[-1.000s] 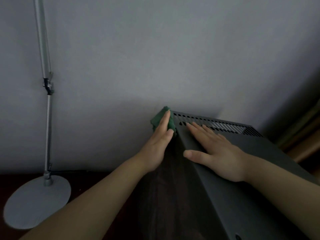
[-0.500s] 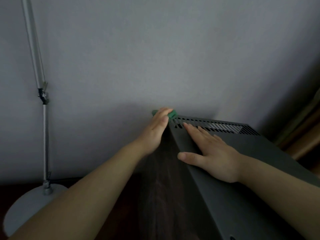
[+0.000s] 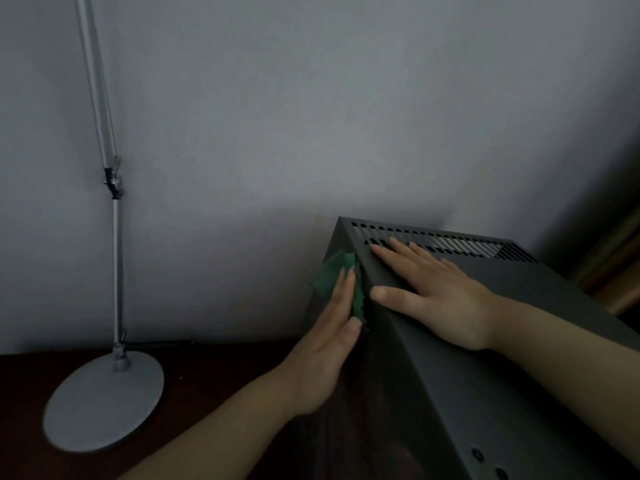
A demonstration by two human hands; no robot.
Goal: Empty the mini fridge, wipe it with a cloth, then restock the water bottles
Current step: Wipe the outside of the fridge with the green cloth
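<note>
So the left hand [image 3: 325,348] has its fingers straight and flat, pressing a crumpled green cloth [image 3: 334,275] against the left side wall of the dark grey metal mini fridge [image 3: 485,386], with the cloth poking out just past the fingertips. The right hand [image 3: 440,289] lies flat on the fridge top, fingers spread and relaxed, tips touching the vent slots [image 3: 450,242]. Well off to the left of both hands, a silver lamp with a round base [image 3: 104,400] stands on the dark wooden surface [image 3: 207,375].
</note>
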